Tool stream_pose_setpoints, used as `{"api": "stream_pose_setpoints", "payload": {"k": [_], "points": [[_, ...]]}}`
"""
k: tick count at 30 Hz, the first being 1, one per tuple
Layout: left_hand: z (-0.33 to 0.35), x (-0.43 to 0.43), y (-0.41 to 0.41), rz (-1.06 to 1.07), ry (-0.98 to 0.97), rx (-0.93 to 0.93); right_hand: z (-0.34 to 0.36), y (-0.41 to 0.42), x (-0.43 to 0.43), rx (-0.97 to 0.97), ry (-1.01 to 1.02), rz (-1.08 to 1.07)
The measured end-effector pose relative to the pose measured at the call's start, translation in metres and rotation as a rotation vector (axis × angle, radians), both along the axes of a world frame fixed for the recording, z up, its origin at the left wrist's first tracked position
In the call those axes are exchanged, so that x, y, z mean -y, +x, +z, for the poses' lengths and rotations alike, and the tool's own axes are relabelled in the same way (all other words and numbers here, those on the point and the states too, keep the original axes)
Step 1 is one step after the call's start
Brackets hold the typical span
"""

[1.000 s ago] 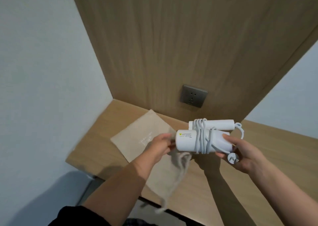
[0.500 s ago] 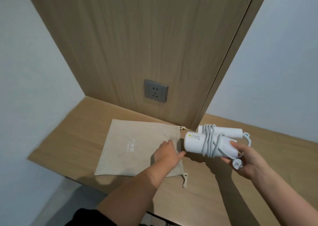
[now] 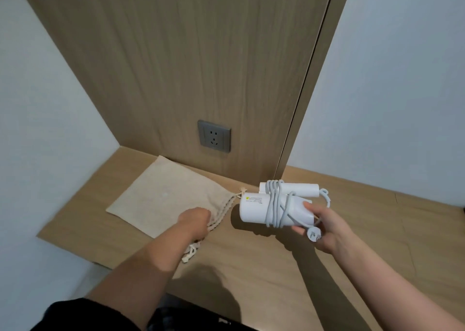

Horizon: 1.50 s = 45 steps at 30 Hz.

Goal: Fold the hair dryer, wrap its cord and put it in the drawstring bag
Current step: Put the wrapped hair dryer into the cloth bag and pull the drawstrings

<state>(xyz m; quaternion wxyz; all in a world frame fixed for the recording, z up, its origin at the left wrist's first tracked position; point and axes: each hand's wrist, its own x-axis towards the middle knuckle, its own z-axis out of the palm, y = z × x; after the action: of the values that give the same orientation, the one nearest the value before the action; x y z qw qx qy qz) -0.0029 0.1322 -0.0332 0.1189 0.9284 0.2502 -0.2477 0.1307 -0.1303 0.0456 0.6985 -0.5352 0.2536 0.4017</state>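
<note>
Fingers (image 3: 309, 207) of the right hand (image 3: 327, 227) curl round the cord-wrapped dryer (image 3: 254, 208), right of centre; the left hand (image 3: 195, 221) grips the gathered mouth of the bag (image 3: 166, 199) at centre. Better to spread that mouth wide, then slide the dryer in, plug (image 3: 314, 235) tucked.

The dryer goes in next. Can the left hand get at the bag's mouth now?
Likely yes: the left hand grips the drawstring bag at its gathered mouth; the hair dryer is held clear, beside it.
</note>
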Motion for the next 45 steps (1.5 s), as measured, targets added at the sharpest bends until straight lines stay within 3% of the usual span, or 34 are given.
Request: {"api": "stream_pose_setpoints", "payload": {"k": [3,7,12,15,21,24,27,30,34,39,42,45], "points": [[0.003,-0.010,-0.005,0.272,-0.257,0.163,0.002,-0.001,-0.008,0.010,0.014,0.032],[0.014,-0.004,-0.004,0.458,-0.395,0.349,0.005,0.001,-0.012,-0.017,0.029,0.089],[0.041,-0.002,-0.006,0.462,-0.536,0.490,0.003,-0.004,-0.008,-0.099,0.052,0.231],[0.060,-0.002,-0.008,0.375,-0.600,0.473,-0.001,-0.012,-0.008,-0.146,0.075,0.255],[0.062,0.004,-0.019,0.319,-0.621,0.435,-0.026,-0.026,-0.017,-0.205,0.099,0.052],[0.060,0.013,-0.018,0.413,-0.651,0.513,-0.039,-0.037,-0.021,-0.207,0.175,-0.047],[0.058,0.021,-0.013,0.558,-0.682,0.638,-0.044,-0.047,-0.018,-0.125,0.234,0.007],[0.060,0.027,-0.007,0.546,-0.614,0.691,-0.046,-0.051,-0.014,0.095,0.217,0.182],[0.065,0.042,0.003,0.390,-0.452,0.656,-0.046,-0.048,-0.014,0.367,0.111,0.373],[0.068,0.036,0.009,0.395,-0.182,0.578,-0.034,-0.041,-0.009,0.602,0.047,0.469],[0.073,0.028,0.010,0.393,-0.149,0.535,-0.024,-0.036,-0.003,0.691,0.018,0.496],[0.080,0.030,0.015,0.336,-0.235,0.527,-0.019,-0.037,-0.008,0.706,-0.012,0.528]]}}
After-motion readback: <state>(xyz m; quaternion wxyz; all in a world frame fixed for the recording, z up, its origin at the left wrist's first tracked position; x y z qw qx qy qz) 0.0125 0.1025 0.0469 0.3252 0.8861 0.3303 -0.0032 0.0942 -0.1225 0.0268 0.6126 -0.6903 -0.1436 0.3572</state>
